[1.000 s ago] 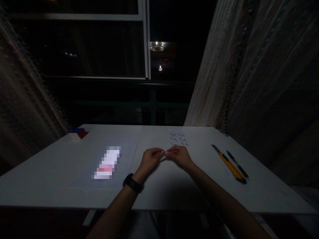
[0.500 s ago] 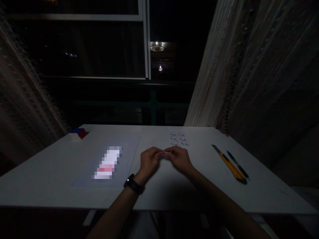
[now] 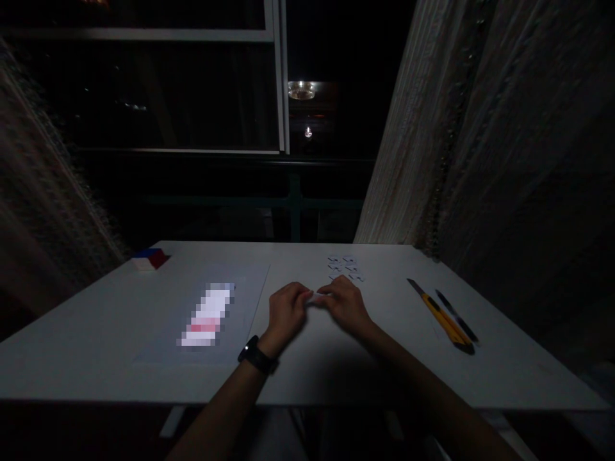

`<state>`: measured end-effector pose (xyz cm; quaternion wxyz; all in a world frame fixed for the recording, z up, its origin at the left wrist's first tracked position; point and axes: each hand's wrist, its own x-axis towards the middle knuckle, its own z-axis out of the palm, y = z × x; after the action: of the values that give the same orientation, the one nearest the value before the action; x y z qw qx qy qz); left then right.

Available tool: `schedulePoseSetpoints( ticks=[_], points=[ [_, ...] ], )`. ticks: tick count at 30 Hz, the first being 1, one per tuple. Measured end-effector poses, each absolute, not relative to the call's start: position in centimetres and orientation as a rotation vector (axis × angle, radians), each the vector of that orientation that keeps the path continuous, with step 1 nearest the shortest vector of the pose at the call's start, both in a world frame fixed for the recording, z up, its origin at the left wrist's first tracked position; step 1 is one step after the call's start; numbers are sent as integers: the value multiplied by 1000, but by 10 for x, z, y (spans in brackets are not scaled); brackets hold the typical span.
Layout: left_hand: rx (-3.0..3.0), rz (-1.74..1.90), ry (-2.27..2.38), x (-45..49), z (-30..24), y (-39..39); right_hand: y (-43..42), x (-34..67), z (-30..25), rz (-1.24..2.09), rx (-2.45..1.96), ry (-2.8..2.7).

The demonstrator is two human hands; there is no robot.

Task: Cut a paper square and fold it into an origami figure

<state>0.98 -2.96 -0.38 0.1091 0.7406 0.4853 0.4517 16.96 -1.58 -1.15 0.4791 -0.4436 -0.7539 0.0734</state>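
Note:
My left hand (image 3: 287, 312) and my right hand (image 3: 344, 303) meet fingertip to fingertip over the middle of the white table (image 3: 365, 358). Both are pinched on a small white paper piece (image 3: 315, 298) held between them, low over the tabletop. A black watch (image 3: 257, 356) is on my left wrist. Just beyond my right hand lie several small folded paper pieces (image 3: 344, 268) in a cluster.
A yellow utility knife (image 3: 441, 317) and a black pen (image 3: 456, 316) lie at the right. A large sheet (image 3: 250, 285) with a blurred patch lies at the left. A coloured cube (image 3: 150, 258) sits at the far left corner. Curtains hang at both sides of a dark window.
Both hands have sunk slightly toward the tabletop and drawn a little closer together, still pinching the small paper piece. Nothing else has moved.

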Motion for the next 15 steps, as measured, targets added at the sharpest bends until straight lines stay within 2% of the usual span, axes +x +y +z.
schedulePoseSetpoints(
  ticks=[15],
  points=[
    [1915, 1359, 1254, 14, -6, -27, -6, 177, -16, 591, -1156, -1544]
  ],
)
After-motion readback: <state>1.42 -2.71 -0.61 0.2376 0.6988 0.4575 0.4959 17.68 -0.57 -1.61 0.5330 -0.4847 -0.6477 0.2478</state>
